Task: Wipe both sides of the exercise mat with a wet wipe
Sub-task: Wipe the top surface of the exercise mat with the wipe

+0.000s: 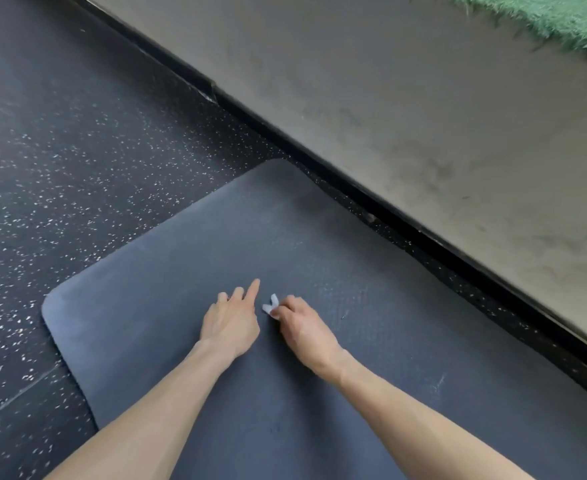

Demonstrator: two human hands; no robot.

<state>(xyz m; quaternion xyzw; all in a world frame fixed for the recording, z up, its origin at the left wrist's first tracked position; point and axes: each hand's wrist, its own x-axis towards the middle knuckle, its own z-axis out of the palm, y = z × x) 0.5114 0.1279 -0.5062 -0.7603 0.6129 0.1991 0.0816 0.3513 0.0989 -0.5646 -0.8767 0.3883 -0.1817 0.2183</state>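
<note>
A dark blue-grey exercise mat (188, 258) lies flat on the floor, its rounded far end pointing up and left. My right hand (302, 327) pinches a small bunched white wet wipe (270, 304) just above the mat's middle. My left hand (231, 320) lies beside it on the mat with the index finger stretched forward and the other fingers loosely bent, holding nothing. The two hands are nearly touching.
Black rubber flooring with white speckles (60, 168) surrounds the mat on the left and far side. A raised grey concrete ledge (423, 116) with a black edge runs diagonally along the mat's right. A green shaggy rug (562, 19) lies at the top right.
</note>
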